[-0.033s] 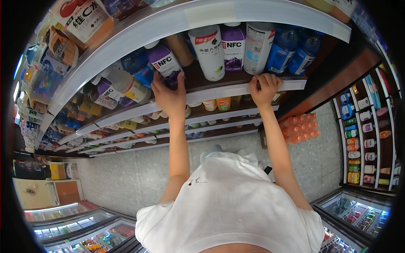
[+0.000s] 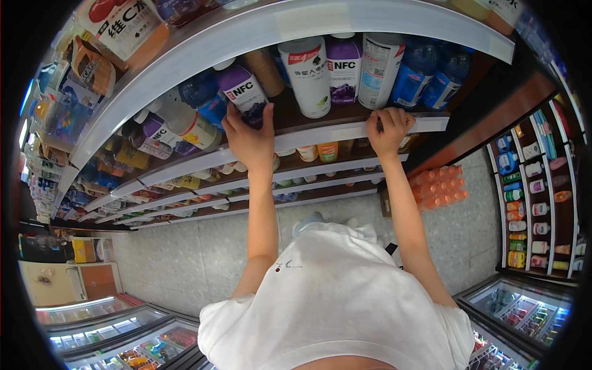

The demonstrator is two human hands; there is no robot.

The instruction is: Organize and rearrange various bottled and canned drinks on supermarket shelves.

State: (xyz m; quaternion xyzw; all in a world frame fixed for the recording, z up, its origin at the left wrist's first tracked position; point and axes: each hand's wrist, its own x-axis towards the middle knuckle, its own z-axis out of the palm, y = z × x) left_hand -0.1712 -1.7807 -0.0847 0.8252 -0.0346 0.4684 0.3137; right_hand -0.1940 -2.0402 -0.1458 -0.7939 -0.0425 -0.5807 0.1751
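Left hand [image 2: 251, 137]: fingers spread around one purple bottle [image 2: 246, 92] on the shelf [image 2: 285, 116]; firm grip, cannot tell. Next: one white bottle [image 2: 311, 80], a second purple bottle [image 2: 344, 71], one grey-white bottle [image 2: 379, 71]. Right hand [image 2: 389, 131]: fingers curled at the shelf edge [image 2: 333, 132]. Beyond: two blue bottles [image 2: 414, 73].

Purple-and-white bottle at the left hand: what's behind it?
Past the right side of the purple-and-white bottle, a brown container shows farther back. Whatever stands directly behind the bottle is covered by it.
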